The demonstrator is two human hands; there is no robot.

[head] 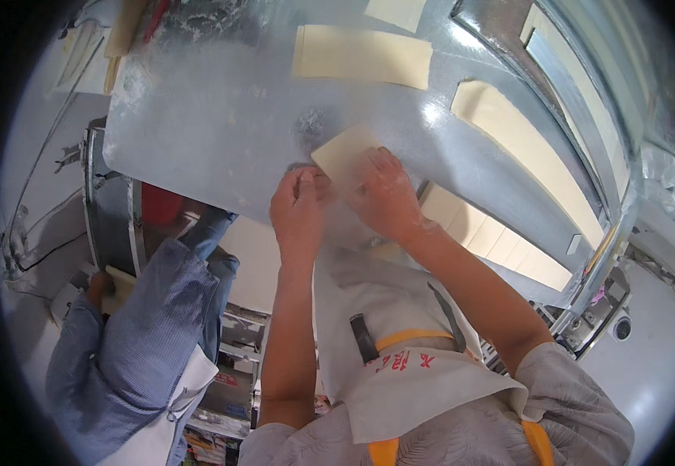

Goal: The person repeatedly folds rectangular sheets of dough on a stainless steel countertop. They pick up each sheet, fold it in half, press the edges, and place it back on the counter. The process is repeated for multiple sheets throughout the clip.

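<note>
A small flat piece of pale dough (343,148) is tilted just above the metal worktop (209,134). My right hand (387,195) grips it by its right side, fingers folded over the edge. Close by, my left hand (299,204) has its thumb and fingers curled together at the dough's lower left corner. A blur over the middle of the view hides whether those fingers pinch the dough or something else. A small dark patch shows behind the left fingertips; what it is cannot be made out.
Dough sheets (366,57) lie farther back, with a long strip (523,151) at right. A row of cut dough pieces (494,236) sits beside my right forearm. A rolling pin (123,35) rests at the far left corner. A co-worker (139,326) bends down at left.
</note>
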